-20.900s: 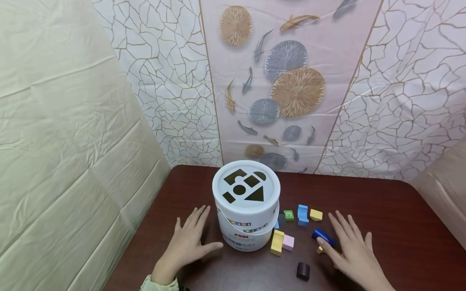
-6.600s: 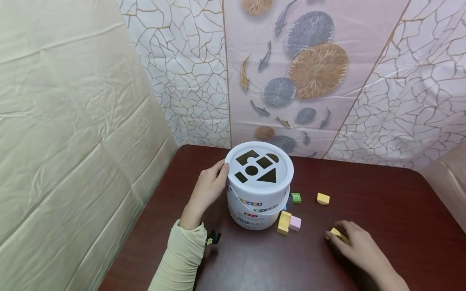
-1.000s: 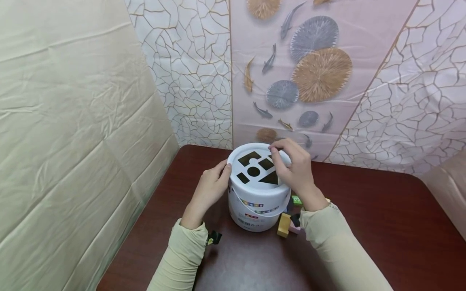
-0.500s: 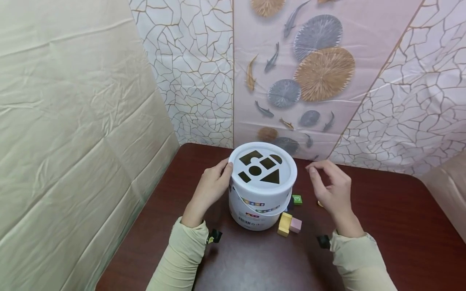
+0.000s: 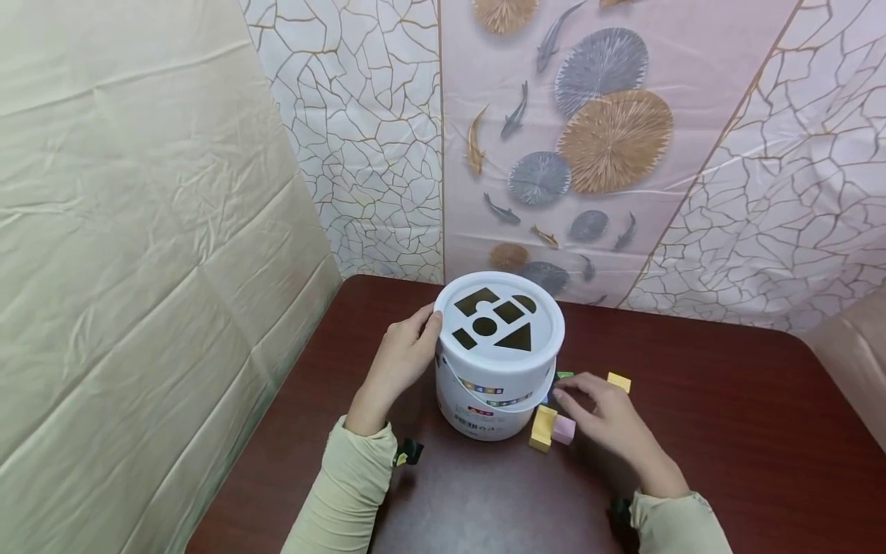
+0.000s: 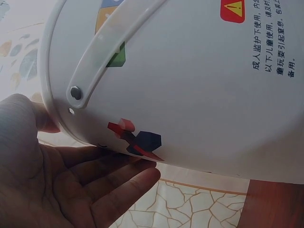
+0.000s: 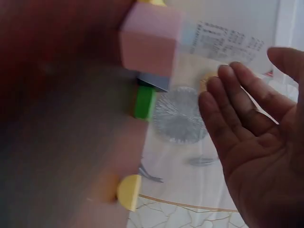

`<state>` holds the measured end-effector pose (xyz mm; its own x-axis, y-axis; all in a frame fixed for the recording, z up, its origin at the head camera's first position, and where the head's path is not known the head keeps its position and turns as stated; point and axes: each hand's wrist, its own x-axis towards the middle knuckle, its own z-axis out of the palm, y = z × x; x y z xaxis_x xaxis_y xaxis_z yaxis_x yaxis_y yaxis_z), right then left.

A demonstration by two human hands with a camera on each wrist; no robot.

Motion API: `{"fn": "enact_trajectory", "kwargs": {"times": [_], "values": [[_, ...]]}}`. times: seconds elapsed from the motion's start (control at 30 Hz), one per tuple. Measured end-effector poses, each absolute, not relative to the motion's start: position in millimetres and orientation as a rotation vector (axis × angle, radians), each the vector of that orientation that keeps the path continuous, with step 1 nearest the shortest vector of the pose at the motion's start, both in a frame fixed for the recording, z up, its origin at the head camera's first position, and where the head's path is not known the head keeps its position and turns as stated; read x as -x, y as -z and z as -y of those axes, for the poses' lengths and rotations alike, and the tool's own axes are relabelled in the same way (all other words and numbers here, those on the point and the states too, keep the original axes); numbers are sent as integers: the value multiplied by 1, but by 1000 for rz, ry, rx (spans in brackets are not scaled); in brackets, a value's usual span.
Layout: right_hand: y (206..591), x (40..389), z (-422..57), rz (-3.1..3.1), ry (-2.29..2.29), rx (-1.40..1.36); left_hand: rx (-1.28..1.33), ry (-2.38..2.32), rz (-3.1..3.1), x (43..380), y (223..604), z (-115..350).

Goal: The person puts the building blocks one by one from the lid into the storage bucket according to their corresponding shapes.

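Observation:
A white bucket (image 5: 484, 408) stands upright, its lid (image 5: 453, 308) pierced by shaped holes. My left hand (image 5: 398, 358) rests at the lid's left edge; in the left wrist view its fingers (image 6: 126, 190) lie fairly straight along the bucket's side, thumb at the rim. My right hand (image 5: 612, 419) hovers over the blocks right of the bucket, fingers slightly bent, holding nothing. Near it are a yellow notched block (image 5: 542, 429), a pink block (image 5: 564, 429), a green block (image 7: 144, 102) and a dark block (image 7: 154, 81). The hand and bucket partly hide the green and dark ones.
A yellow half-round block (image 5: 619, 382) lies behind my right hand. The bucket's white handle (image 5: 512, 408) hangs down its front. A dark red table (image 5: 747, 431) carries everything, with patterned cloth (image 5: 782, 208) behind and beige cloth (image 5: 173, 231) at the left.
My right hand has moved from above the lid, out to the right, then down to the blocks. My left hand stays at the bucket. Several blocks seen earlier are gone from the table.

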<state>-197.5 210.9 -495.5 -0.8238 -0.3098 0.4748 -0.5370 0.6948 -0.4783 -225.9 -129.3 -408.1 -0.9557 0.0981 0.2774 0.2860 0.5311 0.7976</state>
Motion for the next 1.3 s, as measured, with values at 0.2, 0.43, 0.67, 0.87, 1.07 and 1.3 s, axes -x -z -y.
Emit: {"fn": "enact_trajectory", "kwargs": {"times": [0.2,0.43,0.67,0.87,1.07,1.3], "values": [[507,194,-208,2640,-865,-695,332,1389,2565,226,407,129],[514,190,-201,2755,-916,-751,321,1371,2575,226,406,129],[516,189,-189,2886,-894,-769,315,1374,2586,225,408,130],[512,189,-183,2948,-811,-777,320,1370,2579,225,407,130],[511,189,-183,2974,-720,-776,339,1369,2569,225,406,129],[509,188,-185,2954,-673,-768,340,1362,2569,226,407,130]]}}
